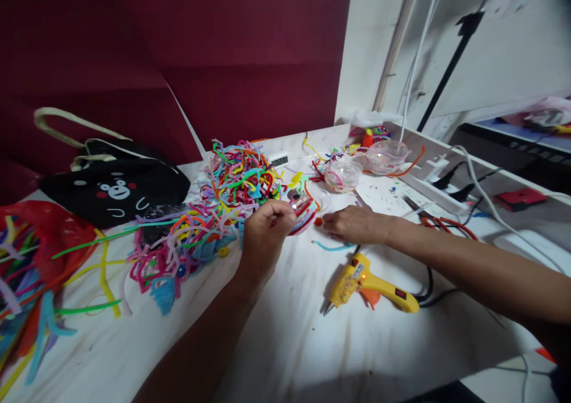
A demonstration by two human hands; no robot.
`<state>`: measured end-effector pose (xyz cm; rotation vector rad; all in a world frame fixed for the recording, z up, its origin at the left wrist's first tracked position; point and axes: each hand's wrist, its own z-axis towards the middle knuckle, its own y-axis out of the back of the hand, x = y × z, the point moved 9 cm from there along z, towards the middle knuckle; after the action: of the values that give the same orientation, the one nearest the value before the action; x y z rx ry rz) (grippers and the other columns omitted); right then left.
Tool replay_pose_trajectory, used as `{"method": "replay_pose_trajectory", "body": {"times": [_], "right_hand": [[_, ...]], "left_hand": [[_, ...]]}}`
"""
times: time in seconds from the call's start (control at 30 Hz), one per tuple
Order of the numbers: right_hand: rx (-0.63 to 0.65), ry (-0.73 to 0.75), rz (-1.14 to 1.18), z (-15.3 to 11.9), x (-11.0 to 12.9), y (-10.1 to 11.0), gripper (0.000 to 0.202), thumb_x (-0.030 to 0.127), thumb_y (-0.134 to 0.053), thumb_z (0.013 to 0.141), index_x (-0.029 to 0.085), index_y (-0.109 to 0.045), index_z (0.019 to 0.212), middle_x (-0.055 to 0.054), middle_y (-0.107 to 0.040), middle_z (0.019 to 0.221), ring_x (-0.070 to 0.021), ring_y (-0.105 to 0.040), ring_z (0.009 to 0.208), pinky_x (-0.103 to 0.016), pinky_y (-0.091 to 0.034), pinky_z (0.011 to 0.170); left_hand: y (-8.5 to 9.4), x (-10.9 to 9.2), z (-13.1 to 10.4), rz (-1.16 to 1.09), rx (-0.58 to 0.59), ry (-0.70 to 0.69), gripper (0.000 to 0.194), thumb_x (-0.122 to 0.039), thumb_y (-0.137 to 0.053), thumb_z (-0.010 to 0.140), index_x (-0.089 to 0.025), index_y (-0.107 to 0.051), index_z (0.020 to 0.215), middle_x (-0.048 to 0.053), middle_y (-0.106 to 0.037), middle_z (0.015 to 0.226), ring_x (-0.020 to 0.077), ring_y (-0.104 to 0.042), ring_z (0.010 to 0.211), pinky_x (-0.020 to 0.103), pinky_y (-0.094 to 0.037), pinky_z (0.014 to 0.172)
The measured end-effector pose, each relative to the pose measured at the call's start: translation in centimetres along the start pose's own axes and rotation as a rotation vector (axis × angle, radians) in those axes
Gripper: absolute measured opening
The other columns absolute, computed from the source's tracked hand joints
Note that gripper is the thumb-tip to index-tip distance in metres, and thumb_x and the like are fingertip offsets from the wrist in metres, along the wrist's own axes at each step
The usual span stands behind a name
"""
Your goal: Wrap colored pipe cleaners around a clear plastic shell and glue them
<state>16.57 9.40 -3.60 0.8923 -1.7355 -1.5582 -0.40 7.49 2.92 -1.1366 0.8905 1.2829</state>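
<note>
My left hand [269, 230] is closed, its thumb and forefinger pinching a bundle of curved red, pink and pale pipe cleaners [305, 215]. Just right of it, my right hand [350, 223] rests low over the table, its fingertips beside a small orange-brown piece [318, 221]; whether it grips anything is hidden. Below my right hand lies a short light-blue pipe cleaner [332, 246]. A yellow glue gun [352, 281] lies nearer, nozzle toward the lower left. Behind my left hand is a large tangled heap of coloured pipe cleaners [241, 174].
Clear round containers [343, 175] stand at the back. Pliers [417, 206] and a power strip [448, 193] with cables are on the right. On the left are a black bag [120, 191] and a red plastic bag [66, 236] with more pipe cleaners.
</note>
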Motion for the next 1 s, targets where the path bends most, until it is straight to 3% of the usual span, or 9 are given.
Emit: {"method": "replay_pose_trajectory", "body": {"times": [0.17,0.33,0.43,0.6,0.83,1.0], "right_hand": [[-0.106,0.021,-0.006,-0.9,0.6,1.8,0.013,0.014,-0.062,0.107,0.016,-0.075,0.110,-0.015,-0.080,0.109,-0.0228,-0.075,0.085,-0.031,-0.050,0.068],[-0.507,0.168,0.230,-4.5,2.2,8.3,0.014,0.014,-0.056,0.108,0.023,-0.067,0.106,-0.011,-0.079,0.100,-0.0235,-0.075,0.090,-0.034,-0.059,0.082],[-0.585,0.101,0.399,-5.5,2.0,10.5,0.012,0.014,-0.057,0.107,0.024,-0.063,0.105,-0.004,-0.077,0.090,-0.0183,-0.073,0.077,-0.028,-0.056,0.073],[-0.665,0.009,0.518,-5.1,1.8,11.8,0.011,0.015,-0.058,0.107,0.023,-0.060,0.100,0.001,-0.069,0.079,-0.0119,-0.061,0.063,-0.022,-0.047,0.060],[-0.789,0.111,0.282,-4.6,2.9,12.3,0.017,0.019,-0.056,0.116,0.019,-0.071,0.108,-0.009,-0.076,0.096,-0.0189,-0.072,0.085,-0.028,-0.056,0.077],[-0.830,0.128,0.195,-4.7,3.4,12.2,0.015,0.015,-0.059,0.113,0.019,-0.071,0.105,-0.009,-0.074,0.095,-0.0197,-0.072,0.085,-0.029,-0.057,0.076]], "left_hand": [[0.0,0.2,0.0,0.037,-0.001,-0.009,0.011,-0.030,-0.078,0.067,-0.023,-0.071,0.066,0.001,-0.070,0.076,0.0174,-0.059,0.074,0.031,-0.047,0.067],[0.2,0.6,0.0,0.076,0.007,-0.033,0.009,-0.027,-0.077,0.070,-0.023,-0.071,0.065,0.002,-0.073,0.077,0.0196,-0.063,0.077,0.033,-0.052,0.073],[0.1,0.8,0.0,0.092,0.012,-0.028,0.010,-0.027,-0.078,0.071,-0.023,-0.070,0.067,0.002,-0.073,0.076,0.0195,-0.064,0.075,0.032,-0.052,0.072],[-0.3,0.7,-0.2,0.120,0.039,-0.040,0.010,-0.027,-0.077,0.073,-0.023,-0.069,0.067,0.001,-0.074,0.079,0.0195,-0.068,0.081,0.033,-0.055,0.078],[-0.5,0.5,-0.4,0.171,0.078,-0.110,0.010,-0.026,-0.076,0.075,-0.023,-0.070,0.068,0.001,-0.073,0.076,0.0196,-0.067,0.078,0.033,-0.051,0.075],[-0.6,0.6,-0.5,0.184,0.080,-0.103,0.010,-0.026,-0.078,0.075,-0.024,-0.071,0.068,0.003,-0.075,0.078,0.0213,-0.068,0.079,0.034,-0.053,0.076]]}}
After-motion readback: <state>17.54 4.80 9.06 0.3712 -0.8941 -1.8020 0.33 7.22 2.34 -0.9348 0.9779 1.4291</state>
